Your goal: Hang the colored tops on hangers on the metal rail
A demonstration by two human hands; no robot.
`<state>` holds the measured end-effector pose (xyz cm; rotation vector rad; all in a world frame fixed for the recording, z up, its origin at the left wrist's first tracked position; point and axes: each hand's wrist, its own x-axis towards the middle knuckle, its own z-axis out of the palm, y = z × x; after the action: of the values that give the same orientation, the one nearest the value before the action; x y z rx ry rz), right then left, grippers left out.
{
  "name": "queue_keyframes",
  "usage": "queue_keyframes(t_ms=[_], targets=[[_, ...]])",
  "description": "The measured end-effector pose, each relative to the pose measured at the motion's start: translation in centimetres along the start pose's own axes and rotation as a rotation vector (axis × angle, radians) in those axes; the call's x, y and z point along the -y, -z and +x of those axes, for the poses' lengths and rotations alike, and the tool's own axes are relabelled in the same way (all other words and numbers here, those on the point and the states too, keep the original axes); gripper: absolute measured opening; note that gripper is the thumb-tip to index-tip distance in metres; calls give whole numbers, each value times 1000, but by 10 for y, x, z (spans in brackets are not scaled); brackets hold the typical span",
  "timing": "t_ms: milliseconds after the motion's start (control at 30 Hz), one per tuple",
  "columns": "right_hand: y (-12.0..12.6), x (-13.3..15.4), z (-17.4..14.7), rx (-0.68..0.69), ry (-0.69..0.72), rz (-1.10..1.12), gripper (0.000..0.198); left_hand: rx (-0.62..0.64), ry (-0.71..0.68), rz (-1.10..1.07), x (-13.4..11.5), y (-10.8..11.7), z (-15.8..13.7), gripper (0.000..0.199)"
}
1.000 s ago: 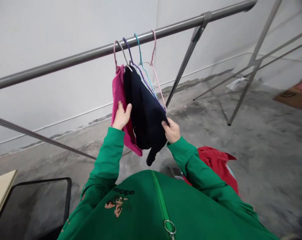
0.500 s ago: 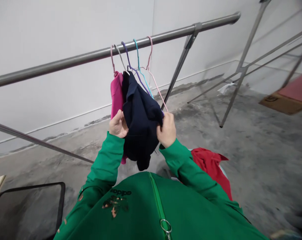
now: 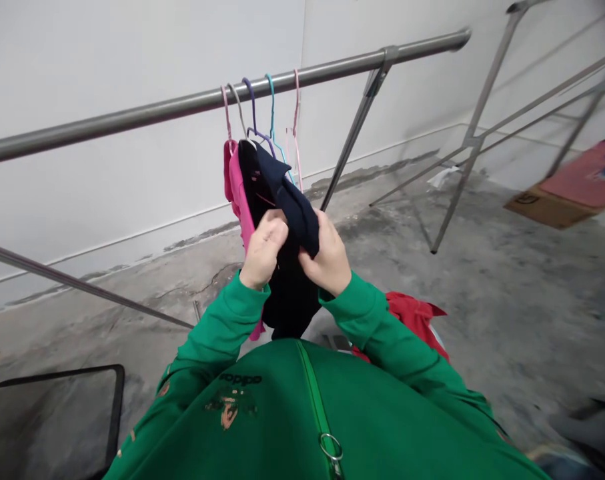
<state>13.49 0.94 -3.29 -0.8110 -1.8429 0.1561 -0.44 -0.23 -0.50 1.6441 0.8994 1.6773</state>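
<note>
A dark navy collared shirt [image 3: 295, 217] hangs from the rail on a pale grey hanger [image 3: 238, 107], its front opened so the black inside shows. My right hand [image 3: 328, 257] is closed round the shirt's right front edge, thumb toward me. My left hand [image 3: 266, 250] is closed at the other front edge, fingers curled and slightly blurred; the cloth in its grasp is mostly hidden. Just left of the shirt hangs a pink garment [image 3: 241, 193] on a pink hanger [image 3: 226, 110]. Purple [image 3: 252, 100], turquoise [image 3: 271, 107] and pink [image 3: 296, 113] hangers hang to the right.
The metal rail [image 3: 157, 117] crosses in front of a white wall, with a slanted leg [image 3: 355, 130] on the right. Red cloth [image 3: 415, 320] lies low by my right forearm. A cardboard box [image 3: 547, 207] and a black-framed panel [image 3: 52, 427] flank the grey floor.
My left hand has moved right, closer to my right hand, and its fingers have curled in. The shirt's front has been spread, exposing its black inside. My view has shifted slightly.
</note>
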Motion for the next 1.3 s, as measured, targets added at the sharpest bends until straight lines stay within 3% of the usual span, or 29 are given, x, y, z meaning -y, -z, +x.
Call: queue_keyframes(t_ms=[67, 133, 300, 367, 433, 567, 667, 800, 900, 1033, 1133, 1233, 1300], targets=[[7, -6, 8, 50, -48, 116, 64, -129, -78, 158, 18, 1, 7, 42], [15, -6, 15, 77, -98, 233, 59, -139, -113, 289, 32, 2, 12, 43], [34, 5, 31, -29, -278, 532, 41, 135, -127, 498, 44, 10, 21, 61], [43, 4, 41, -114, -375, 629, 35, 166, -181, 565, 45, 18, 23, 63], [54, -1, 52, -199, -451, 710, 28, 109, -234, 510, 46, 26, 24, 61], [72, -9, 57, -294, -483, 799, 24, -81, -321, 162, 35, 42, 18, 64], [65, -10, 31, -129, -536, 769, 36, -247, -279, -6, 14, 49, 14, 71], [27, -14, -27, 147, -675, 773, 43, -352, -331, -82, -7, 51, 15, 62], [-1, -27, -65, 194, -857, 830, 40, -316, -350, -63, -4, 52, 20, 47], [-11, -49, -90, 38, -1120, 845, 35, -189, -313, 88, 15, 53, 24, 40], [9, -60, -94, -48, -1162, 844, 32, -92, -220, 270, 39, 48, 7, 36], [41, -58, -93, -93, -1079, 906, 34, -15, -55, 424, 70, 33, -36, 68], [62, -46, -91, -113, -1041, 977, 36, 129, 110, 434, 92, 16, -71, 80]])
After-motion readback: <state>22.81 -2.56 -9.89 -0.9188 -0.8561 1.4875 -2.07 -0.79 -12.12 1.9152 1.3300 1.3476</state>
